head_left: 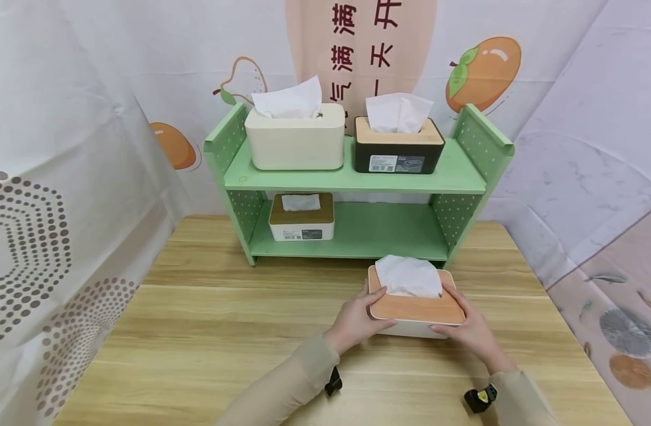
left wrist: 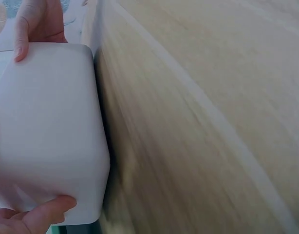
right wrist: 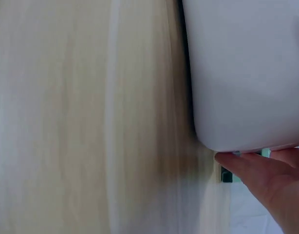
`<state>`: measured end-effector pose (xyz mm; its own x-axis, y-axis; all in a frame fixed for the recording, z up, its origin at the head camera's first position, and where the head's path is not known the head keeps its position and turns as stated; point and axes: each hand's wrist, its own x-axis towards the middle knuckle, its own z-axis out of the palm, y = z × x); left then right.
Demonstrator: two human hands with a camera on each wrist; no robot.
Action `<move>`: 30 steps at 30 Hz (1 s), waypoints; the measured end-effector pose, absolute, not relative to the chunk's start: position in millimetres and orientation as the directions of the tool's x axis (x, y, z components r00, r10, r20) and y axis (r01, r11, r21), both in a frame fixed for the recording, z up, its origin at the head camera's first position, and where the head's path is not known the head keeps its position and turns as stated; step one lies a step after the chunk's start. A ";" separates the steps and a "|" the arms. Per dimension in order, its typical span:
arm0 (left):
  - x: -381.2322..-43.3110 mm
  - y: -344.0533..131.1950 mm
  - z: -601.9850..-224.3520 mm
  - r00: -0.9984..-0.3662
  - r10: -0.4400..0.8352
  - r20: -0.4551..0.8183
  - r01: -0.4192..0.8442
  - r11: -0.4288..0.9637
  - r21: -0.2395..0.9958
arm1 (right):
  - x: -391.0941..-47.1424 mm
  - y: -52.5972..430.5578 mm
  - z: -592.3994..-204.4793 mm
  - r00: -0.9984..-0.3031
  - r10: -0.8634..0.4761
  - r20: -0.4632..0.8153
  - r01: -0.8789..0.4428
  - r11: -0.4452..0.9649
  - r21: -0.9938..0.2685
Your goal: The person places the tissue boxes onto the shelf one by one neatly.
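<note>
A white tissue box (head_left: 416, 309) with a light wooden lid and a tissue sticking up sits in front of the green shelf, close over the wooden table. My left hand (head_left: 355, 319) grips its left end, the thumb along the near side. At the right end my right hand (head_left: 466, 325) holds it the same way, fingers over the lid's edge. The left wrist view shows the box's plain white wall (left wrist: 52, 126) between both hands. In the right wrist view, fingers (right wrist: 256, 170) press the white box's end (right wrist: 247, 73).
A green two-tier shelf (head_left: 357, 180) stands at the back of the table (head_left: 224, 331). Its top tier bears a cream tissue box (head_left: 296, 142) and a black one with a wooden lid (head_left: 400, 151). A smaller white box with a brown lid (head_left: 302, 225) sits lower left.
</note>
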<state>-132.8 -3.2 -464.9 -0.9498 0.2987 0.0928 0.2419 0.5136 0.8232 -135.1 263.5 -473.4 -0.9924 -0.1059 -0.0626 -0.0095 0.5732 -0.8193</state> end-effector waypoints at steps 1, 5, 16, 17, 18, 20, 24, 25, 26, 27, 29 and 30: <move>-132.3 -3.8 -463.5 -0.951 0.295 0.096 0.243 0.514 0.822 | -134.4 262.7 -472.6 -0.993 -0.104 -0.057 -0.012 0.569 -0.822; -131.4 -7.9 -455.8 -0.947 0.292 0.134 0.275 0.521 0.808 | -132.4 257.7 -463.8 -0.994 -0.107 -0.030 -0.032 0.535 -0.844; -147.9 -24.6 -422.3 -0.908 0.317 0.275 0.407 0.505 0.762 | -145.9 239.3 -433.6 -0.991 -0.084 0.103 -0.131 0.485 -0.865; -150.9 -26.1 -421.0 -0.908 0.316 0.277 0.407 0.504 0.762 | -148.6 237.5 -432.5 -0.991 -0.083 0.107 -0.133 0.481 -0.867; -154.2 -27.5 -420.4 -0.908 0.313 0.280 0.408 0.503 0.762 | -151.2 235.5 -431.4 -0.990 -0.082 0.112 -0.138 0.465 -0.875; -160.5 -29.8 -418.8 -0.913 0.308 0.269 0.397 0.513 0.761 | -156.5 231.8 -431.9 -0.986 -0.082 0.143 -0.164 0.417 -0.894; -170.5 -33.5 -418.5 -0.922 0.297 0.248 0.376 0.536 0.756 | -165.4 225.1 -437.0 -0.977 -0.051 0.208 -0.212 0.343 -0.915; -172.4 -34.1 -418.8 -0.925 0.293 0.242 0.369 0.540 0.756 | -167.7 223.7 -438.6 -0.973 -0.038 0.229 -0.229 0.335 -0.914; -174.2 -34.7 -419.9 -0.925 0.293 0.242 0.369 0.540 0.757 | -169.2 222.2 -439.3 -0.970 -0.023 0.242 -0.235 0.337 -0.912; -175.5 -35.2 -421.3 -0.927 0.289 0.240 0.365 0.537 0.761 | -170.5 220.8 -440.2 -0.967 -0.014 0.255 -0.244 0.340 -0.908; -178.1 -35.9 -424.4 -0.927 0.284 0.244 0.365 0.535 0.762 | -171.7 218.6 -441.2 -0.956 -0.010 0.294 -0.282 0.322 -0.904; -179.1 -36.0 -425.4 -0.928 0.281 0.244 0.362 0.532 0.765 | -171.1 216.6 -439.5 -0.953 -0.003 0.304 -0.290 0.305 -0.907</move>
<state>-179.1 -36.0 -425.4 -0.9282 0.2805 0.2442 0.3622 0.5320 0.7654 -171.1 216.6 -439.5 -0.9527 -0.0029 0.3038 -0.2901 0.3055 -0.9069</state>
